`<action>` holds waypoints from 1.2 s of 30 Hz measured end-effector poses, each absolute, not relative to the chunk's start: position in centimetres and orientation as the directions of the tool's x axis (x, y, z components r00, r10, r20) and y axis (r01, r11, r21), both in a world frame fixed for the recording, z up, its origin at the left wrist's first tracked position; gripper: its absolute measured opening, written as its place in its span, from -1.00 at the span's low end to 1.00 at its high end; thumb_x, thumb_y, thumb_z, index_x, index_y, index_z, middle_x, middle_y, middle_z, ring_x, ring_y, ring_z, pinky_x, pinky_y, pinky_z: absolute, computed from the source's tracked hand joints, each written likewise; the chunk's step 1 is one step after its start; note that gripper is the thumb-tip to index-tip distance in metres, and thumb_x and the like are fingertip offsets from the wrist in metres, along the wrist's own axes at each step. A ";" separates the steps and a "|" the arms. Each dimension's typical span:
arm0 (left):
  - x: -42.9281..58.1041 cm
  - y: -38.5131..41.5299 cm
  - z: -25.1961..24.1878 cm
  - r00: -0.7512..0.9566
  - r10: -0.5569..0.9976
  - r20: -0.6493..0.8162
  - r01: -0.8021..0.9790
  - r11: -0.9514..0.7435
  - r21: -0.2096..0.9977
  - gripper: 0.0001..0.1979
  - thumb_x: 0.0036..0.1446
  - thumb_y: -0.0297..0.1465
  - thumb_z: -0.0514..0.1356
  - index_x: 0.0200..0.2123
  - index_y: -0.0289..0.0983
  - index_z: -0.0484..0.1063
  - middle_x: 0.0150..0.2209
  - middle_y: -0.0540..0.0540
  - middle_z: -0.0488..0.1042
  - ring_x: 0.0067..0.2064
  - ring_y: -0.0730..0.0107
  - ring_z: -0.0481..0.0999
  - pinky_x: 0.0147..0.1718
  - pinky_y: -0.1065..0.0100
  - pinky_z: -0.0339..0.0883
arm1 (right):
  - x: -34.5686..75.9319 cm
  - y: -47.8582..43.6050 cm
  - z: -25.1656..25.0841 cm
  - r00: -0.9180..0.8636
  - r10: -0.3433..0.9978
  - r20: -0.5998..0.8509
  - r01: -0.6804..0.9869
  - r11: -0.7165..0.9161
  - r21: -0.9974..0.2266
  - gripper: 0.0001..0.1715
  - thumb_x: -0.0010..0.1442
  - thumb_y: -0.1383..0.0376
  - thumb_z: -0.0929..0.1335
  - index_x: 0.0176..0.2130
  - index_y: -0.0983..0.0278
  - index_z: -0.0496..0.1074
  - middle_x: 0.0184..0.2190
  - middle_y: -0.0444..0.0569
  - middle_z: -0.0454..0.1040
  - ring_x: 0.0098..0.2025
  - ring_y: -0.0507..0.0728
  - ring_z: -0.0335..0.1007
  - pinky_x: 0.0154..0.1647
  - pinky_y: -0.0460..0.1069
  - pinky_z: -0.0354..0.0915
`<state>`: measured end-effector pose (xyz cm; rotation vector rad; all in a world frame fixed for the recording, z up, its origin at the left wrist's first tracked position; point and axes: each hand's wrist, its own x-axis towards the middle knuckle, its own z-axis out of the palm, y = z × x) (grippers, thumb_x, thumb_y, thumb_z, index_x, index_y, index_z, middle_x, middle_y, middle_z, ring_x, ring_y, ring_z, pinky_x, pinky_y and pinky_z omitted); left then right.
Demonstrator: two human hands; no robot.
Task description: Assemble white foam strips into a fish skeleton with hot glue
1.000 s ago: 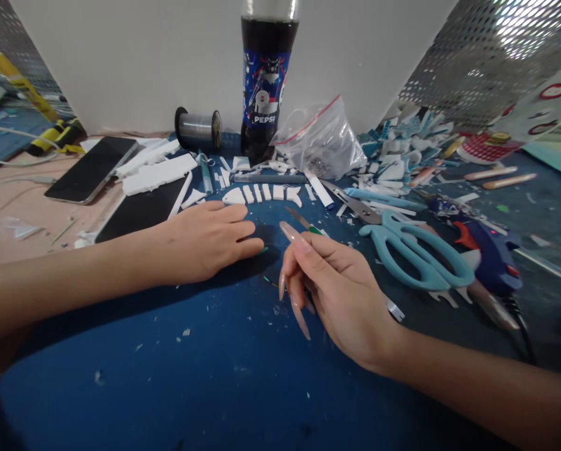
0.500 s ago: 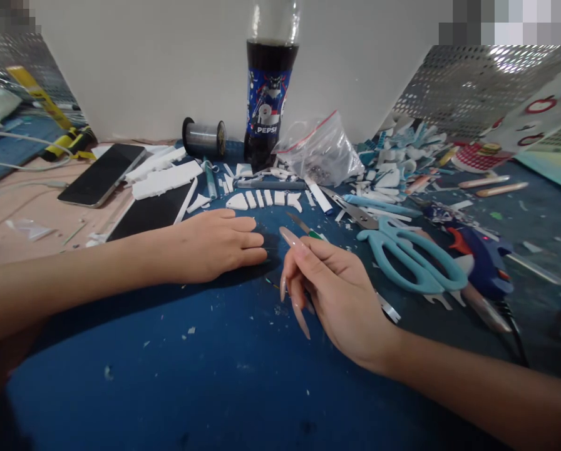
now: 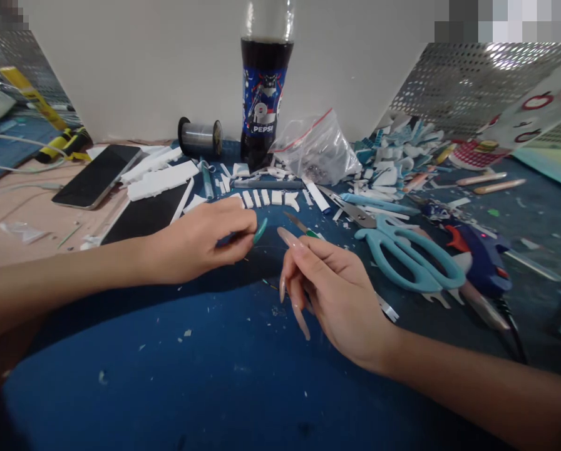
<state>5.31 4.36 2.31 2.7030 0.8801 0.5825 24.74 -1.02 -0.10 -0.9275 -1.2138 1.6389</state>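
Note:
My left hand point(image 3: 205, 241) is closed in a pinch above the blue mat point(image 3: 191, 376), with a teal nail or tip showing at the fingertips. My right hand point(image 3: 334, 288) is curled, thumb and index finger together, long glossy nails pointing left. A faint thin line seems to show between the hands; what either holds is too small to make out. Behind the left hand lies a row of white foam fish pieces point(image 3: 275, 198), its left end covered. A craft knife point(image 3: 299, 224) with a green handle lies just beyond my right fingertips.
Blue scissors point(image 3: 416, 257) and a glue gun point(image 3: 487, 257) lie at right. At the back stand a Pepsi bottle point(image 3: 265, 94), a spool of clear line point(image 3: 200, 136), a zip bag point(image 3: 315, 150) and foam scraps point(image 3: 397, 156). A phone point(image 3: 97, 177) lies left.
My left hand has turned from lying with fingers forward to a pinch, and now covers the fish's head piece. The right hand has barely moved.

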 end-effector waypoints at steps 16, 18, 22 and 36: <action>6.4 1.3 1.9 0.576 0.775 -0.260 0.070 0.270 0.960 -0.76 0.22 -0.34 0.06 -0.49 -0.27 0.30 -0.56 0.03 0.32 -0.56 0.57 0.20 -0.60 0.51 0.15 | 25.1 -1.5 0.3 -0.253 0.967 0.013 -0.274 -0.059 -0.960 -0.57 0.31 0.19 0.28 -0.56 0.27 0.39 -0.70 -0.16 0.31 -0.65 -0.06 0.18 -0.67 -0.15 0.11; 6.4 1.1 1.8 0.577 0.757 -0.308 0.032 0.356 0.934 -0.74 0.23 -0.35 0.05 -0.50 -0.28 0.28 -0.55 0.04 0.29 -0.56 0.58 0.19 -0.60 0.52 0.13 | 25.0 -1.6 0.4 -0.243 0.969 0.032 -0.254 -0.031 -0.967 -0.57 0.30 0.18 0.29 -0.55 0.27 0.39 -0.68 -0.16 0.31 -0.66 -0.06 0.19 -0.68 -0.13 0.14; 6.4 0.9 1.6 0.541 0.741 -0.398 -0.007 0.477 0.879 -0.68 0.24 -0.31 0.06 -0.54 -0.31 0.28 -0.56 0.06 0.23 -0.53 0.60 0.14 -0.55 0.54 0.09 | 24.8 -1.7 0.6 -0.215 0.974 0.073 -0.190 0.032 -0.981 -0.59 0.31 0.17 0.29 -0.53 0.26 0.39 -0.68 -0.17 0.31 -0.69 -0.06 0.22 -0.71 -0.12 0.14; 6.3 0.9 1.0 0.559 0.728 -0.397 -0.078 0.523 0.849 -0.65 0.23 -0.24 0.11 -0.54 -0.31 0.28 -0.56 0.06 0.21 -0.53 0.58 0.09 -0.53 0.50 -0.01 | 24.9 -1.9 0.6 -0.270 0.951 0.150 -0.021 0.149 -0.989 -0.61 0.36 0.20 0.24 -0.48 0.25 0.37 -0.63 -0.19 0.33 -0.68 -0.10 0.28 -0.67 -0.14 0.18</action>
